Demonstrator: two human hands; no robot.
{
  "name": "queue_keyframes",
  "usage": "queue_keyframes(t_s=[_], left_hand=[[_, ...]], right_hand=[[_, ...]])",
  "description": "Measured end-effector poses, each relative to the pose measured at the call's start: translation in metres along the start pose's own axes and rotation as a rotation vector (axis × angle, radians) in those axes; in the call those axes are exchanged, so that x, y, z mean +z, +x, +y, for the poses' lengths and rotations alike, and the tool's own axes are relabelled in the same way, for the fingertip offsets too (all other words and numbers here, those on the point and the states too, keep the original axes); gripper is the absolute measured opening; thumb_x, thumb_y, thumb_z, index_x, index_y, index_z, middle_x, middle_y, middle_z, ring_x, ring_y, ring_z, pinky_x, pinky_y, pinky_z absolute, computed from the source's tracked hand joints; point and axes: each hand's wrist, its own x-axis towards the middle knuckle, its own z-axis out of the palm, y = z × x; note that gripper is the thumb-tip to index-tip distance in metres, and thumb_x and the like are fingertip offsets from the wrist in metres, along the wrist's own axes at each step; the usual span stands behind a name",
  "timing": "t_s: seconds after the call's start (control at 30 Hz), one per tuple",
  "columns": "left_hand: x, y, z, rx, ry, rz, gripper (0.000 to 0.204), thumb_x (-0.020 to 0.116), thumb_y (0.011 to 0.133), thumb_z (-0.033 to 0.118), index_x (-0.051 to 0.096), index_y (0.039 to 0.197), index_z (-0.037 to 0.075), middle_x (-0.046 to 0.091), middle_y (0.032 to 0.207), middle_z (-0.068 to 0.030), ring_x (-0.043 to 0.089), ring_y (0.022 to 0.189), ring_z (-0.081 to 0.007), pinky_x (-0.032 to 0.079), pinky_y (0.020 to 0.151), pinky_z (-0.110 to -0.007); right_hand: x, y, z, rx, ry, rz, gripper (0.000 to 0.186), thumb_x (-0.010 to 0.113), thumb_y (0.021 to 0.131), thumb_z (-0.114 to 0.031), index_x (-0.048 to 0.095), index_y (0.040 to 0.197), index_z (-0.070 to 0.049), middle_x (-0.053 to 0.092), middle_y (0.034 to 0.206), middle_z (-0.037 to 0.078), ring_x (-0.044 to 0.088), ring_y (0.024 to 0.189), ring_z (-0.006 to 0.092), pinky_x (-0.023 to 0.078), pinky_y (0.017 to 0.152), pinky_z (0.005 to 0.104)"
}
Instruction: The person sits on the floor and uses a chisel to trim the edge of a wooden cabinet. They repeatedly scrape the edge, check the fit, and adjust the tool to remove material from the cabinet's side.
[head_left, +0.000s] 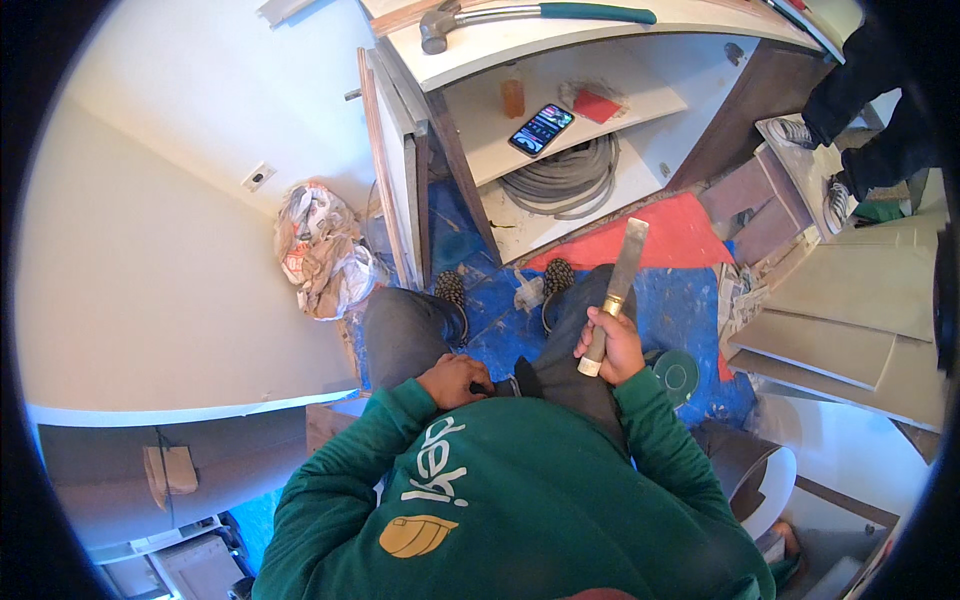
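Note:
My right hand [618, 348] is wrapped round the handle of a wood chisel [625, 268], held over my right thigh. The flat metal blade points up and away from me, with a brass-coloured ferrule between it and the pale handle. Against my waist, at the top of my lap, rests my left hand [452, 382]. Its fingers are curled in beside something small and dark, and I cannot make out what they hold. A claw hammer [540, 13] with a green grip lies on the cabinet top, beyond both hands.
An open cabinet [610, 65] ahead holds a phone [542, 130], red paper [596, 106] and coiled hose [570, 180]. Plastic bags [322, 250] lie left by loose panels [395, 170]. Blue sheeting [490, 325] covers the floor. Another person's shoes [836, 204] stand on boards at right.

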Motion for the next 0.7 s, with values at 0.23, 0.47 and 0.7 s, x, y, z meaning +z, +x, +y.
queue_keyframes(t_s=[0.23, 0.47, 0.7], left_hand=[[0.019, 0.012, -0.016, 0.013, 0.056, -0.125, 0.03, 0.071, 0.085, 0.035, 0.074, 0.11, 0.02, 0.069, 0.11, -0.0042, 0.058, 0.114, -0.0292, 0.037, 0.097, -0.05], [0.025, 0.026, -0.01, -0.074, 0.087, -0.161, 0.022, 0.071, 0.082, 0.033, 0.073, 0.096, 0.017, 0.071, 0.099, -0.0081, 0.063, 0.104, -0.0302, 0.038, 0.092, -0.048], [0.036, 0.027, -0.019, -0.075, 0.075, -0.11, 0.02, 0.071, 0.081, 0.032, 0.074, 0.093, 0.016, 0.072, 0.091, -0.0071, 0.067, 0.095, -0.028, 0.039, 0.09, -0.049]], right_hand=[[0.003, -0.002, -0.001, 0.007, 0.03, -0.003, 0.018, 0.068, 0.094, -0.016, 0.052, 0.095, -0.007, 0.058, 0.063, 0.009, 0.059, 0.051, 0.0232, 0.053, 0.051, 0.0414], [0.006, -0.005, -0.003, -0.017, -0.012, 0.01, 0.016, 0.065, 0.095, -0.017, 0.052, 0.092, -0.008, 0.057, 0.063, 0.009, 0.059, 0.052, 0.0242, 0.051, 0.053, 0.0425], [0.002, -0.005, 0.001, -0.038, -0.011, 0.004, 0.015, 0.064, 0.096, -0.018, 0.052, 0.091, -0.009, 0.057, 0.062, 0.009, 0.06, 0.053, 0.0248, 0.051, 0.052, 0.0423]])
